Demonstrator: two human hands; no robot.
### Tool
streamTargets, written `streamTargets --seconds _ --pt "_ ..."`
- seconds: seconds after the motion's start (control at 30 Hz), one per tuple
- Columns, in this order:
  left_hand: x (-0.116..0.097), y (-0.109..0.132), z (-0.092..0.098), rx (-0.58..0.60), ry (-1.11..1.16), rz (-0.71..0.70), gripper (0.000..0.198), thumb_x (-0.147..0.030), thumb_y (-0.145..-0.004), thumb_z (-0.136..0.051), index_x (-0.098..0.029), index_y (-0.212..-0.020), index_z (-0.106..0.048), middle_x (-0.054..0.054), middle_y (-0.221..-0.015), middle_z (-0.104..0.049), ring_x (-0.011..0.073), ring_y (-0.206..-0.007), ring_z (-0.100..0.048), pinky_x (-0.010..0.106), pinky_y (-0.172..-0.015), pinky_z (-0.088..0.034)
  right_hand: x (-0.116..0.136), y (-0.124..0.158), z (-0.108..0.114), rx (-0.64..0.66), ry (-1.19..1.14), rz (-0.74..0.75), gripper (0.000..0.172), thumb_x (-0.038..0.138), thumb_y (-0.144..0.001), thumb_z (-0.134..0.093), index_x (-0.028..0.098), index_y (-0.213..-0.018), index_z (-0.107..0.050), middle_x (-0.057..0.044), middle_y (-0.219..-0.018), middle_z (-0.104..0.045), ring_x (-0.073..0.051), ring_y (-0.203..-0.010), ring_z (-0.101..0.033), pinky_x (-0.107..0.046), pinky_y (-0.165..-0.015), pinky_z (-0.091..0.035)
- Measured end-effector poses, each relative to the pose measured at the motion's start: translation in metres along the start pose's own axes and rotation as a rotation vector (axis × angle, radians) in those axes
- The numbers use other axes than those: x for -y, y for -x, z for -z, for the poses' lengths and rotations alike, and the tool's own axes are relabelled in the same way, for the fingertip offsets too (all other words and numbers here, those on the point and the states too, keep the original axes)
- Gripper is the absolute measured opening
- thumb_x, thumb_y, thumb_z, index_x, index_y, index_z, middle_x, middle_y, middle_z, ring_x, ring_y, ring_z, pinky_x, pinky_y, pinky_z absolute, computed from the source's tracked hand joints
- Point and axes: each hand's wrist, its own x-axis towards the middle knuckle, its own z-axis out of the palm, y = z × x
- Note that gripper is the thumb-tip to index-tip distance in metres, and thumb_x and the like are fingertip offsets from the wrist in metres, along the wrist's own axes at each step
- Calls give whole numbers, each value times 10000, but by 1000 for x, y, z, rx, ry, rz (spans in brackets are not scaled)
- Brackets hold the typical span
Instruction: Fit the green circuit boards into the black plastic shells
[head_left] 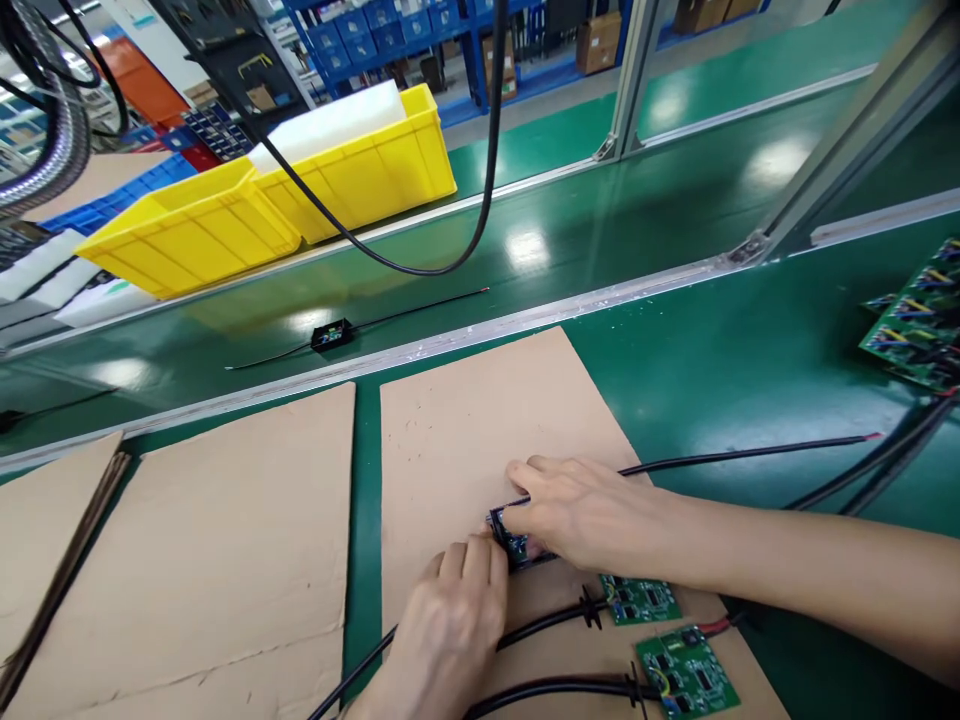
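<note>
A small black case with a circuit board (516, 545) inside lies on a cardboard sheet (480, 420). My right hand (592, 510) grips this case from above, its fingers covering much of the board. At the case's left end, my left hand (457, 610) is closed with curled fingers. A black cable (356, 672) runs in under that hand; the fingertips are partly hidden. Another black cable (712, 458) extends rightward from behind my right hand. Below it lie two green circuit boards, an upper one (641, 600) and a lower one (688, 672), with black cables attached.
More cardboard sheets (247, 530) lie on the left of the green table (675, 370). Wired boards (919, 320) are stacked at right. Past a metal rail (465, 340) lies a cased board (331, 335); yellow bins (360, 170) stand behind. A cable loop (420, 270) hangs overhead.
</note>
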Motion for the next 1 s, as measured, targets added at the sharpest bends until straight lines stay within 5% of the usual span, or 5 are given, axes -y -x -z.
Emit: streamTargets --seconds 0.33,0.6,0.73,0.83,1.0 --pt "-3 -2 -5 -58 55 82 303 39 -767 -425 -134 -981 -552 27 -772 -574 202 -634 -559 313 -536 -488 9 -19 27 -5 48 -2 85 256 -853 -685 199 -798 -654 -63 -889 -543 -239 -910 -453 -340 -715 -350" --pt "15 1 -9 -112 312 93 246 -41 -908 -406 -177 -1030 -571 25 -811 -587 191 -682 -558 317 -605 -496 7 -50 20 75 105 -79 377 365 -711 -818 101 -916 -642 -114 -908 -624 -273 -928 -506 -356 -725 -410" --pt "20 -4 12 -84 454 122 217 -113 -930 -448 -182 -1105 -557 62 -957 -607 219 -826 -572 360 -718 -518 0 -28 36 90 -44 -120 421 506 -782 -745 131 -932 -630 -91 -913 -622 -259 -942 -516 -351 -769 -427" --pt "14 -11 22 -72 569 -32 298 -77 -889 -434 -165 -1149 -549 81 -1059 -608 232 -913 -567 392 -812 -519 -4 -1 44 74 -166 -137 424 500 -786 -744 158 -997 -609 -67 -968 -596 -242 -983 -502 -336 -822 -427" --pt "10 -22 9 -14 543 -243 507 -51 -858 -415 -124 -1358 -449 99 -1279 -578 260 -1117 -541 447 -1005 -448 0 19 28 72 -112 -194 455 423 -689 -811 168 -996 -593 -69 -1014 -559 -254 -993 -476 -372 -864 -415"
